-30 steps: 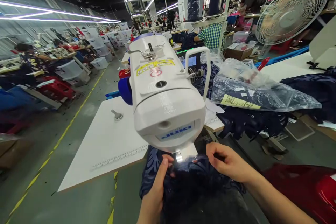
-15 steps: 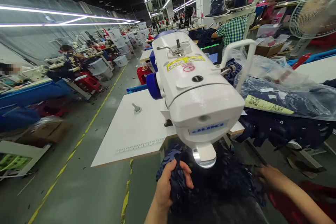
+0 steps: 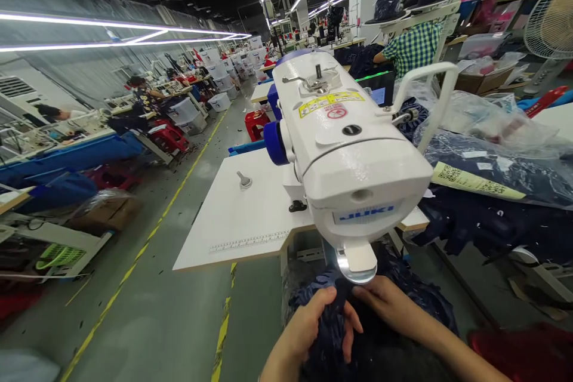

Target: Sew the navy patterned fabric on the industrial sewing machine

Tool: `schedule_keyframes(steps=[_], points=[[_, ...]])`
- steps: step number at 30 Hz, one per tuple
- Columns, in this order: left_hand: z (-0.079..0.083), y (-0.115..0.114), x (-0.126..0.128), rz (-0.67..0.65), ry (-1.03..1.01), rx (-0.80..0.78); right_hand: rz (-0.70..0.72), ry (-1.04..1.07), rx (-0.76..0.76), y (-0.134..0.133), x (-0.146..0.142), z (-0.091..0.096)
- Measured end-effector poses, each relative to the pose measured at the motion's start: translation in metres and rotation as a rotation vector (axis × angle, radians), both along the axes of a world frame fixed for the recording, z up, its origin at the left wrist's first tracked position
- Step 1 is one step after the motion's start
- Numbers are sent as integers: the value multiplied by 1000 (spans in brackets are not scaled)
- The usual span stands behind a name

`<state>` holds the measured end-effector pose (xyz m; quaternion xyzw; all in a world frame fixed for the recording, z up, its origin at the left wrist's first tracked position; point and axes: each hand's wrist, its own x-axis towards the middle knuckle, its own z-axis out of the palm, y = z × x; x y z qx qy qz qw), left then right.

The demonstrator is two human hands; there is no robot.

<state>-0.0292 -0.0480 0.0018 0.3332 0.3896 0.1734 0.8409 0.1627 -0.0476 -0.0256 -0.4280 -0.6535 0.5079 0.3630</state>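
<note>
A white JUKI sewing machine stands on a white table, its head jutting toward me. Under its lamp lies dark navy patterned fabric, bunched in my lap. My left hand grips a fold of this fabric with the fingers curled round it. My right hand comes in from the right and pinches the same fabric just below the machine's head. The two hands nearly touch.
Plastic-wrapped dark garments with a yellow label lie to the right. A fan stands at the far right. A person in a checked shirt sits behind the machine. A yellow-lined aisle runs left, past other workstations and red stools.
My right hand has come back in from the right to the fabric under the machine's head. My left hand has closed on a fold. The view has shifted left.
</note>
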Motion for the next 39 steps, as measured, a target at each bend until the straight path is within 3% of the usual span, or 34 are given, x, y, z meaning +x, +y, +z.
schedule_keyframes(steps=[7, 13, 17, 22, 25, 31, 36, 39], points=[[-9, 8, 1, 41, -82, -30, -157, -176, 76, -6, 45, 18], [-7, 4, 15, -134, -82, -204, -72, -163, 142, -15, 17, 4], [-12, 1, 16, -103, -93, -255, -11, -209, 145, -19, 10, 1], [-14, 2, 16, -105, -131, -278, 177, -267, 138, -21, 18, 10], [-10, 2, 17, -136, -203, -284, 162, -279, 155, -19, 18, 8], [-9, 2, 19, -130, -314, -295, -47, -342, 78, -21, 22, 7], [-7, 2, 19, -184, -342, -323, 205, -281, 83, -24, 32, 22], [-8, 2, 20, -163, -344, -307, 161, -302, 119, -20, 34, 22]])
